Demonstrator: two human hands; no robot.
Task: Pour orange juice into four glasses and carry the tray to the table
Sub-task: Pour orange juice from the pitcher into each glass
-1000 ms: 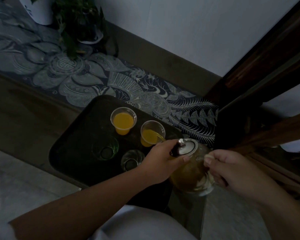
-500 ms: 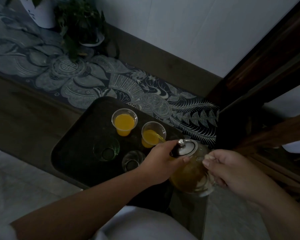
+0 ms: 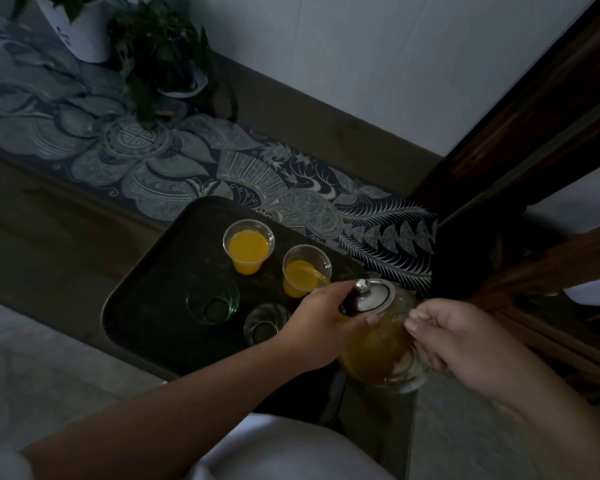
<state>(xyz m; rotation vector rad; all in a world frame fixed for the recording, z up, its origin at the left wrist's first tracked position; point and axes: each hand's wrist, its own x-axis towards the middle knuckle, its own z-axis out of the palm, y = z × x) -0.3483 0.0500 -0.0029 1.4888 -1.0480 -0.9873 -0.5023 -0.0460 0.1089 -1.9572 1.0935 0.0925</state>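
I see the right hand (image 3: 471, 344) closed on the jug (image 3: 381, 355) handle, pouring into the second glass (image 3: 305, 270). The left hand (image 3: 321, 322) presses the lid (image 3: 369, 299), centre of frame.

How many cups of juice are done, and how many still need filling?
One far glass is already filled. Juice is streaming into the second glass from the pot; the right hand tilts it and the left hand holds its lid. The green glass and clear glass are empty. The tray is uncarried.
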